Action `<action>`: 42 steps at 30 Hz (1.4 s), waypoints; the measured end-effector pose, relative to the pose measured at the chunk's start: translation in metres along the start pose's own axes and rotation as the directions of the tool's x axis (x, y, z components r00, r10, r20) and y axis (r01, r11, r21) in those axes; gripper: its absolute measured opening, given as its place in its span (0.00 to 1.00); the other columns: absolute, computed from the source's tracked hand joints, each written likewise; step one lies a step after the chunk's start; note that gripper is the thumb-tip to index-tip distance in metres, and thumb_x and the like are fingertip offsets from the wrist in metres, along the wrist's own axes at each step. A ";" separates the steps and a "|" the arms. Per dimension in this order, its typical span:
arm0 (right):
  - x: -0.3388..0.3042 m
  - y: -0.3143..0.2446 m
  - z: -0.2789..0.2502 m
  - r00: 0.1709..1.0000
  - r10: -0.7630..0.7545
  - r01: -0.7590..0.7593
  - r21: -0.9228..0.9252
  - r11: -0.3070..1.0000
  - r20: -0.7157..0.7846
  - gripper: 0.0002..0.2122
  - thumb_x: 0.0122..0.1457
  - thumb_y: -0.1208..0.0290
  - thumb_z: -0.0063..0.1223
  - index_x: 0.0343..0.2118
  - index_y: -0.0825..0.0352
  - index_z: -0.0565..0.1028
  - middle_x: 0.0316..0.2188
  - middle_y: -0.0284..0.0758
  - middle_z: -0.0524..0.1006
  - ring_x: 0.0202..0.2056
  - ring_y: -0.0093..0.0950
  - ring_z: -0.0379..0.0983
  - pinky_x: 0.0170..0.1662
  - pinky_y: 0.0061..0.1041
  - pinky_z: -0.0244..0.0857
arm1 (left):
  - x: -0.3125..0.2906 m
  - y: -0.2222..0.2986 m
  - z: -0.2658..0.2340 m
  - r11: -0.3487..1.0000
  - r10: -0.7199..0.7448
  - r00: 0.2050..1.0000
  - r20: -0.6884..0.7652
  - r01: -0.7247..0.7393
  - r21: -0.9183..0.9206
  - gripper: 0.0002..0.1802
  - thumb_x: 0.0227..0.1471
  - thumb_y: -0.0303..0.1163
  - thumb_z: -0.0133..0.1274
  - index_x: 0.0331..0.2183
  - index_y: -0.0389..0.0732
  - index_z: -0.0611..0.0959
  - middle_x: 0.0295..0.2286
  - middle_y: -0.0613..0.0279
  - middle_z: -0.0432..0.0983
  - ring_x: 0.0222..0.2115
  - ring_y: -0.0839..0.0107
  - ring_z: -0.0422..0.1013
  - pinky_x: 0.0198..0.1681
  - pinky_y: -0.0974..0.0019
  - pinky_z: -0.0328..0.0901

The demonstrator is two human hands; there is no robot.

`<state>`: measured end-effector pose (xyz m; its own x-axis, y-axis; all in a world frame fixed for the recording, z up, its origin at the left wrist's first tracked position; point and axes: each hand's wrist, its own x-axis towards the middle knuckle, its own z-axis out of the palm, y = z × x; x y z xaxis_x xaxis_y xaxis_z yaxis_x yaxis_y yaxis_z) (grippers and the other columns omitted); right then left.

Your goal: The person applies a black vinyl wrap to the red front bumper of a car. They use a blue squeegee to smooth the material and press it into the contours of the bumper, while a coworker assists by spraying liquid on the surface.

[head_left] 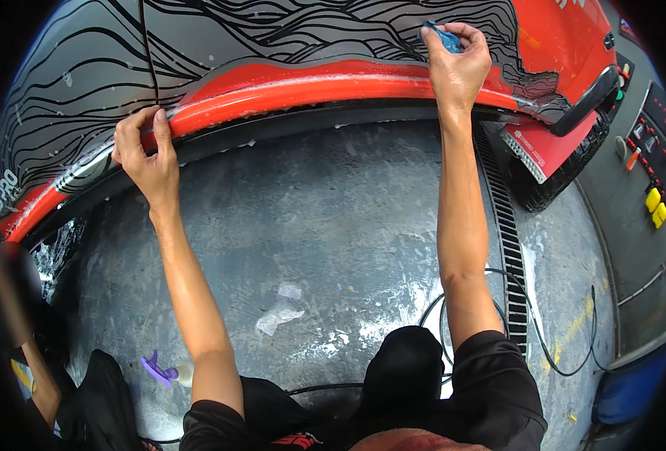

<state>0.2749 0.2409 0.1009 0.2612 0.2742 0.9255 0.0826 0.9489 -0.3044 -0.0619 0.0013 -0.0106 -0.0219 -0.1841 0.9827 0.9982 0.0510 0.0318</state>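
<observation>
At eight o'clock, one other person (40, 383) is near the car. Your left arm reaches up to ten o'clock, and your left hand (143, 154) is at the red strip (228, 105) of the car. Its fingers are bent; you cannot tell if they pinch anything. Between seven and eight o'clock there is one bottle (183, 373) with a purple top. Two clear scraps (279, 319) lie on the floor (333, 195) near seven o'clock. Your right arm goes up almost straight to one o'clock. There, your right hand (459, 71) pinches one blue cloth (447, 40) by the gray car side (273, 37) with black wavy lines. One wheel (562, 177) is between two and three o'clock. Two yellow things (653, 200) hang at three o'clock.
</observation>
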 end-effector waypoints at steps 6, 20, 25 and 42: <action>-0.006 -0.002 0.005 1.000 0.021 -0.023 0.085 0.996 0.020 0.14 0.55 0.75 0.73 0.40 0.72 0.79 0.34 0.38 0.85 0.35 0.26 0.82 0.43 0.26 0.76 | -0.006 -0.008 0.001 0.995 -0.075 0.997 0.025 0.076 -0.058 0.07 0.65 0.36 0.64 0.40 0.44 0.86 0.36 0.67 0.82 0.39 0.67 0.75 0.49 0.62 0.62; -0.007 -0.007 0.006 1.000 0.001 -0.002 0.101 0.995 0.012 0.13 0.55 0.75 0.73 0.39 0.71 0.78 0.33 0.38 0.85 0.35 0.26 0.82 0.43 0.27 0.76 | -0.004 -0.006 0.003 0.995 -0.070 0.998 0.005 0.070 -0.068 0.06 0.64 0.34 0.64 0.40 0.43 0.87 0.35 0.66 0.83 0.38 0.66 0.76 0.49 0.62 0.63; -0.014 -0.014 0.009 0.991 -0.035 0.026 0.073 0.997 0.132 0.13 0.55 0.75 0.73 0.39 0.71 0.79 0.33 0.37 0.85 0.35 0.26 0.82 0.43 0.27 0.76 | -0.005 -0.008 -0.001 0.998 -0.045 0.999 0.010 0.045 -0.047 0.06 0.64 0.34 0.64 0.40 0.43 0.87 0.36 0.66 0.83 0.39 0.66 0.76 0.49 0.61 0.63; 0.011 0.000 0.009 0.993 -0.085 0.084 0.021 0.996 0.085 0.15 0.55 0.74 0.77 0.40 0.71 0.79 0.33 0.33 0.83 0.34 0.19 0.77 0.40 0.19 0.72 | -0.008 -0.008 0.002 0.997 -0.063 0.998 -0.001 0.062 -0.037 0.07 0.64 0.35 0.64 0.41 0.45 0.86 0.37 0.67 0.82 0.39 0.67 0.75 0.50 0.62 0.60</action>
<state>0.2694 0.2450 0.1129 0.1710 0.2046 0.9638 0.0838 0.9716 -0.2211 -0.0698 0.0048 -0.0186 -0.0842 -0.1883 0.9785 0.9963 0.0034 0.0864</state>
